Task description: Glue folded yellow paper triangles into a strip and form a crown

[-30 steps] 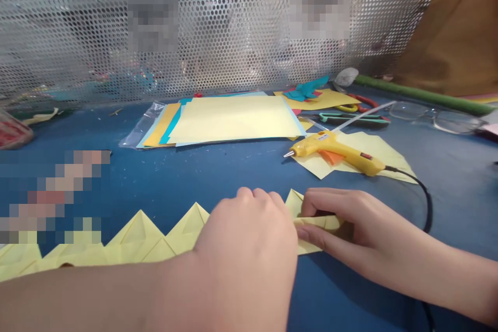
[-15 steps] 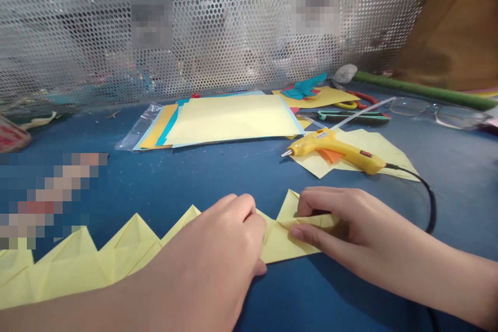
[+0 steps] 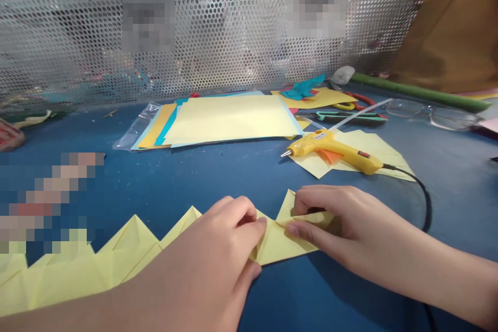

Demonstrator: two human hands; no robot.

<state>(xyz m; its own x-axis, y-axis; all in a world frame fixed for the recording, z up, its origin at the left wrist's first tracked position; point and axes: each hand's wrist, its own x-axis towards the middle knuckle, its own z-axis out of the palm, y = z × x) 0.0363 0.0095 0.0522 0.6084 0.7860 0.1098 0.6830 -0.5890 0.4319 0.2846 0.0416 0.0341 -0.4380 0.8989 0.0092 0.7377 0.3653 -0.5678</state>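
A long strip of folded yellow paper (image 3: 132, 244) with pointed peaks along its upper edge runs from the left edge to the middle of the blue table. My left hand (image 3: 229, 238) grips the strip near its right part, fingertips on top and thumb at the lower edge. At the strip's right end, my right hand (image 3: 330, 218) pinches a folded flap between thumb and fingers, beside the last peak. Part of the flap is hidden inside the right hand.
A yellow glue gun (image 3: 334, 150) with a black cord lies on cut paper behind my right hand. Stacked coloured sheets (image 3: 233, 119), a cutter (image 3: 350, 117), glasses (image 3: 451, 116) and a green stem (image 3: 420, 92) lie farther back. A metal mesh (image 3: 233, 26) stands behind.
My left fingers have shifted slightly on the paper, and more of its lower edge shows beside the thumb. The right hand keeps its pinch, and the view has moved a little.
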